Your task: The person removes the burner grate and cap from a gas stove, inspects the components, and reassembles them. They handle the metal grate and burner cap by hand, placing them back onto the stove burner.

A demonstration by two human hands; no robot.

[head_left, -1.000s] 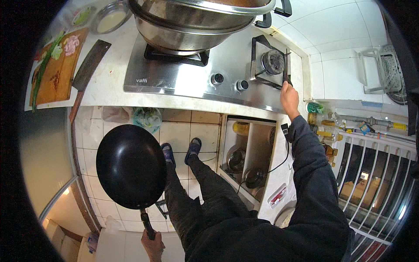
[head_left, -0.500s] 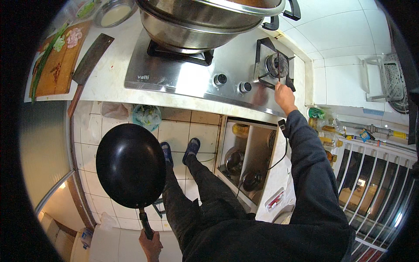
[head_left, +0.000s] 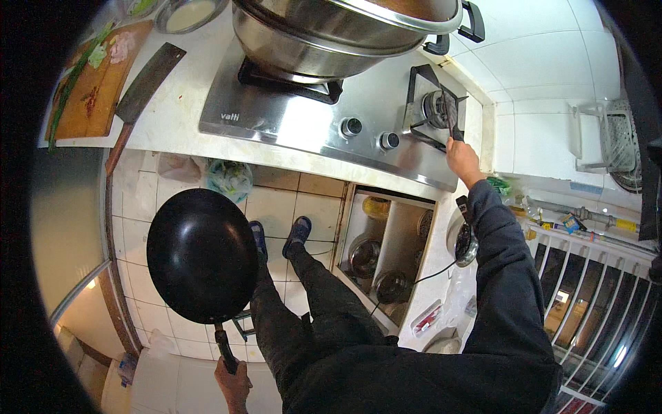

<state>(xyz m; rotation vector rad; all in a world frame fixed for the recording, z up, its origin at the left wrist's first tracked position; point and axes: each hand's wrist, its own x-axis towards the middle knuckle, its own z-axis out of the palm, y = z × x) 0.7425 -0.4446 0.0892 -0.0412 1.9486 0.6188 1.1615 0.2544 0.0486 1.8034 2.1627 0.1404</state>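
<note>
At the right burner, the outstretched right hand grips a slim dark object, hard to identify; the left hand, wrist cropped, holds a black pan beside the legs.

We look steeply down from the head, through one wide fisheye lens, facing the stove across the top, our dark top close at the lower edge, left hand and right hand both in view, tiled floor farther off, edges bending rimward.
</note>
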